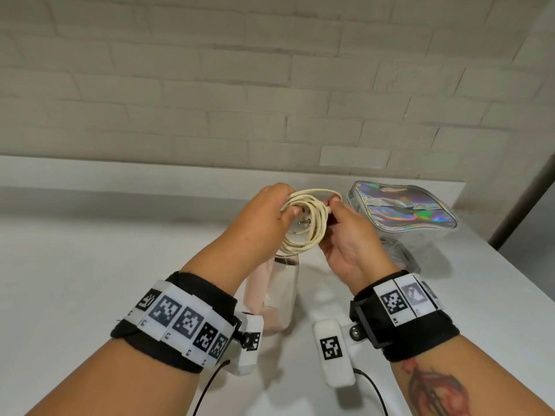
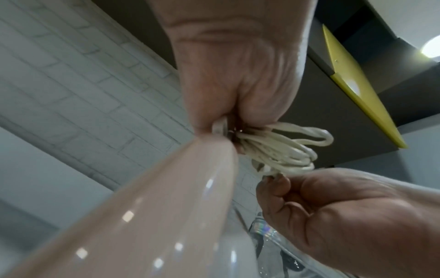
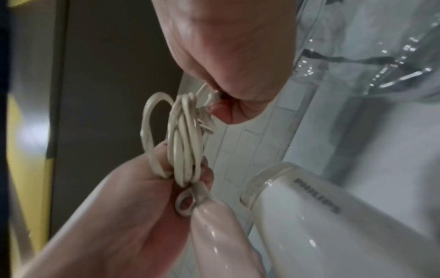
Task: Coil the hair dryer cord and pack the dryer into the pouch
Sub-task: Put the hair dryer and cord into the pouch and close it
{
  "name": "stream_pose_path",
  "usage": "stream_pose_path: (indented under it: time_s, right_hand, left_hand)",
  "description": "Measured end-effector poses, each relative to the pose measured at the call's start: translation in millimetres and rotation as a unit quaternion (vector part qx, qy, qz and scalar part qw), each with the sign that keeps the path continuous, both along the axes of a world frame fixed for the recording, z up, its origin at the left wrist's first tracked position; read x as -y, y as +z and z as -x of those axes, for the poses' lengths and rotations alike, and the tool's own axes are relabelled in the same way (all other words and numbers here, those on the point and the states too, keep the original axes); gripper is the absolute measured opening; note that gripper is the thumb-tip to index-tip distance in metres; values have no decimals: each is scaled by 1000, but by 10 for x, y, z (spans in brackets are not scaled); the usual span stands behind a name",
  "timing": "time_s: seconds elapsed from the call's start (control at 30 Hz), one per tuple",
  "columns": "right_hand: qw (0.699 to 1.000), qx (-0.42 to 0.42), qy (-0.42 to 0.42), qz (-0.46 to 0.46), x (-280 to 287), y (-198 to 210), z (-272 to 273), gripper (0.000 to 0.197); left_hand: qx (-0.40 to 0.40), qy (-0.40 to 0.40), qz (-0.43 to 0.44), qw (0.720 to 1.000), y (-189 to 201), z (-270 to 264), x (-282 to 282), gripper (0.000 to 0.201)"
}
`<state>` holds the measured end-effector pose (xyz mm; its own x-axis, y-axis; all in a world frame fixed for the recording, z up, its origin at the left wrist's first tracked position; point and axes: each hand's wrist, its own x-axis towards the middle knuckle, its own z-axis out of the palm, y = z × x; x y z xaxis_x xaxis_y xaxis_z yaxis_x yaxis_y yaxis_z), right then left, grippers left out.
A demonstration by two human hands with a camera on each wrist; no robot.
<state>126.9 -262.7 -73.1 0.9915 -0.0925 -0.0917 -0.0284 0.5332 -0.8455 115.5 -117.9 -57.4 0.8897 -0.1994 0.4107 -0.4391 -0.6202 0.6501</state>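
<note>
The cream cord (image 1: 306, 223) is wound into a coil of several loops, held above the white table (image 1: 90, 265). My left hand (image 1: 270, 211) grips the coil's left side, and the plug (image 1: 300, 221) shows inside the loops. My right hand (image 1: 333, 211) pinches the coil's right edge between thumb and fingertips. In the left wrist view the cord (image 2: 281, 150) bunches under the left hand (image 2: 238, 94). The pink and white hair dryer (image 1: 270, 295) points down below the hands, its handle end (image 3: 219, 235) just under the left hand (image 3: 119, 216). The holographic pouch (image 1: 405, 208) lies at the right.
A clear plastic part (image 1: 399, 256) lies in front of the pouch, near the table's right edge. A white brick wall (image 1: 210, 85) stands behind the table. The dryer's white barrel (image 3: 321, 216) reads PHILIPS.
</note>
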Motion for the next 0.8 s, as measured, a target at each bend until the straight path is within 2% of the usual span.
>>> stream_pose_path:
  time_s: [0.1,0.2,0.43,0.57,0.7,0.8]
  right_hand:
    - [997,-35,65,-1,60,-32,-11,21]
    - [993,-34,111,-2,63,-60,12,16]
    - [982,-10,159,-105,72,-123,62,12]
    - [971,30,171,-164,12,-158,49,24]
    - [968,67,198,-142,36,-145,83,24]
    - [973,67,184,-120,6,-144,60,25]
  left_hand:
    - [-54,-25,67,996,-13,-6,-30,7]
    - [-80,-44,144,985,-11,16,-8,12]
    - [-117,-81,251,958,-34,8,11,20]
    - [-100,-67,283,951,-64,13,65,18]
    - [-87,-65,313,943,-94,-3,64,14]
    - [-88,-78,353,928,-103,-27,81,24]
